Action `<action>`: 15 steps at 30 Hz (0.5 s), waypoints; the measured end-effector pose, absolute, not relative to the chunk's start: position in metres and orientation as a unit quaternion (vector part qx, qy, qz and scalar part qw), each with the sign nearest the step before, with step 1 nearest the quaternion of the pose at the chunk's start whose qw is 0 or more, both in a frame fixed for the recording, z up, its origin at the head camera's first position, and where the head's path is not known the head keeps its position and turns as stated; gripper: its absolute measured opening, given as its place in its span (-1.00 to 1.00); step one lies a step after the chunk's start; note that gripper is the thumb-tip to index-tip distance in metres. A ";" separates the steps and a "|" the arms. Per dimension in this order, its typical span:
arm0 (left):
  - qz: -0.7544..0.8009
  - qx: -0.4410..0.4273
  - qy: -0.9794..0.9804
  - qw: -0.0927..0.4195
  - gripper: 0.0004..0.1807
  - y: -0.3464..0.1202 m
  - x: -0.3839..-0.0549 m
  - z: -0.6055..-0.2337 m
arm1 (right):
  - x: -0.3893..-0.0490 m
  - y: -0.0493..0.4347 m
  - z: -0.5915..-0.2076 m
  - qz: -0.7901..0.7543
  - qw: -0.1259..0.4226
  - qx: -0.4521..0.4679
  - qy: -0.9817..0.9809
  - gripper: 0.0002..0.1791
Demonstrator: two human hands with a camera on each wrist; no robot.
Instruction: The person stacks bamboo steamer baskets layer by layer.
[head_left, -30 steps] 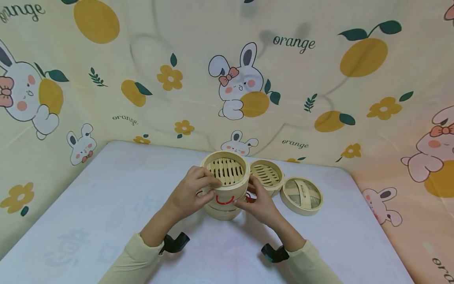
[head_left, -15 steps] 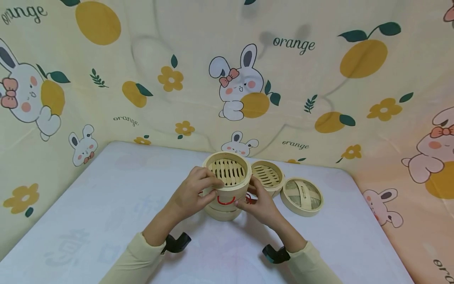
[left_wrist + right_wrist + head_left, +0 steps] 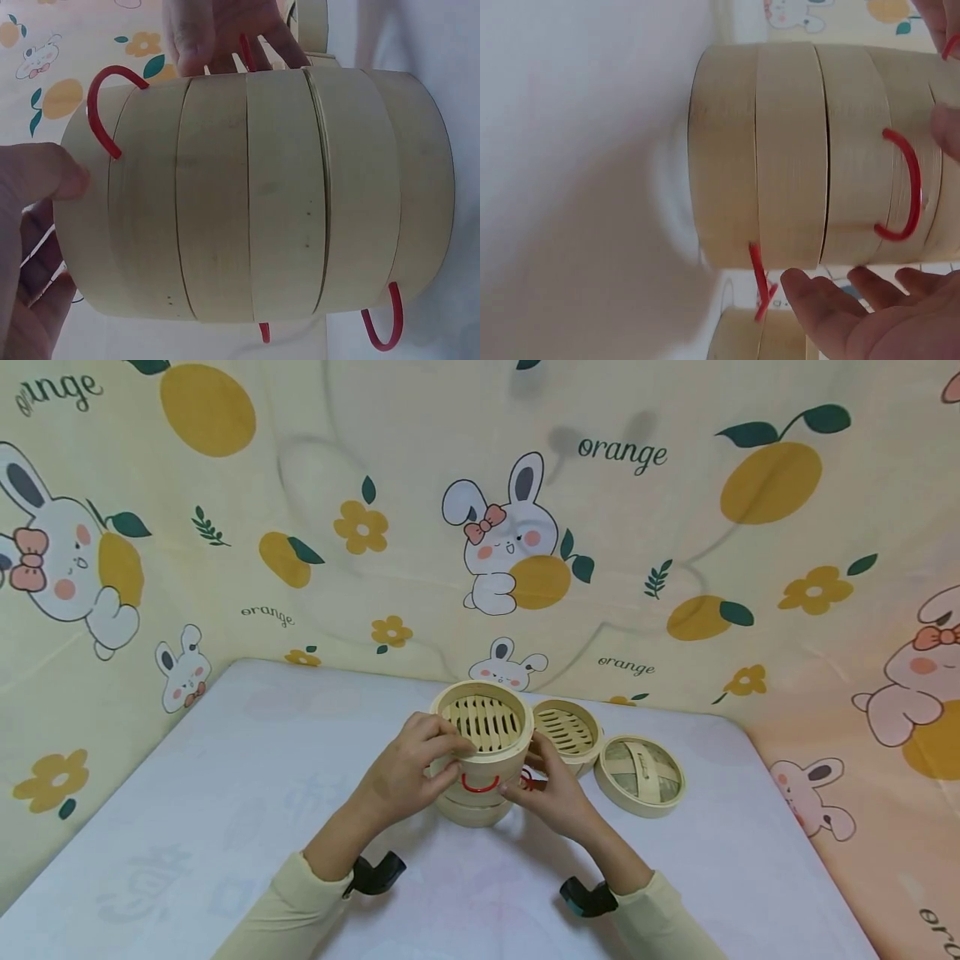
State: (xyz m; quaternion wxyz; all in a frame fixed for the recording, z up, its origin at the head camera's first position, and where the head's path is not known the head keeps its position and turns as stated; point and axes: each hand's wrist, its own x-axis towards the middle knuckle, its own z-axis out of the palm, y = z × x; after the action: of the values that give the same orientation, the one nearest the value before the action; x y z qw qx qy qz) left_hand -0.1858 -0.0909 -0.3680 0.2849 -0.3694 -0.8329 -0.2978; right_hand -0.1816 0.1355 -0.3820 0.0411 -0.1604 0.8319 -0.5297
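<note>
A stack of round bamboo steamer baskets [image 3: 495, 768] stands on the white table, the slatted floor of its top tier showing from above. My left hand [image 3: 408, 764] grips the top tier's near-left rim, fingertips over the edge inside and thumb against the outer wall. My right hand [image 3: 558, 797] holds the stack's right side, thumb at the front near a red handle [image 3: 480, 787] and fingers round the back. Seams between tiers run across the stack's wall [image 3: 285, 195] in the left wrist view. In the right wrist view the right-hand fingers [image 3: 810, 292] lie along the bamboo.
Just behind and right of the stack sits another slatted steamer basket [image 3: 581, 762]. A woven bamboo lid [image 3: 641, 777] with a strap handle lies to its right. A cloth [image 3: 420, 577] printed with rabbits and oranges hangs behind the table [image 3: 247, 793].
The upper part of the stack and both hands have shifted very slightly to the right. Both holds look the same as before.
</note>
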 end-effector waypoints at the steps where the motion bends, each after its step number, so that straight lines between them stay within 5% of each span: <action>1: -0.299 -0.370 -0.831 0.289 -0.75 -0.091 -0.186 -0.368 | -0.181 0.137 -0.382 -0.519 0.036 -0.162 0.838 -0.12; 9: -0.398 -0.285 -0.826 0.278 -0.63 -0.093 -0.186 -0.370 | -0.193 0.168 -0.398 -0.438 -0.087 -0.182 0.876 -0.48; 15: -0.477 -0.182 -0.830 0.223 -0.28 -0.093 -0.190 -0.376 | -0.208 0.184 -0.404 -0.332 -0.161 -0.179 0.912 -0.57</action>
State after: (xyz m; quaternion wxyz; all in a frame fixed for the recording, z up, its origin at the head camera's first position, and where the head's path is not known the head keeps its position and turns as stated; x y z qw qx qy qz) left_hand -0.1900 -0.0928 -0.3762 0.2234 -0.1818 -0.8303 -0.4771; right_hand -0.2078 0.1842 -0.4035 -0.1609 -0.1793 0.9122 -0.3315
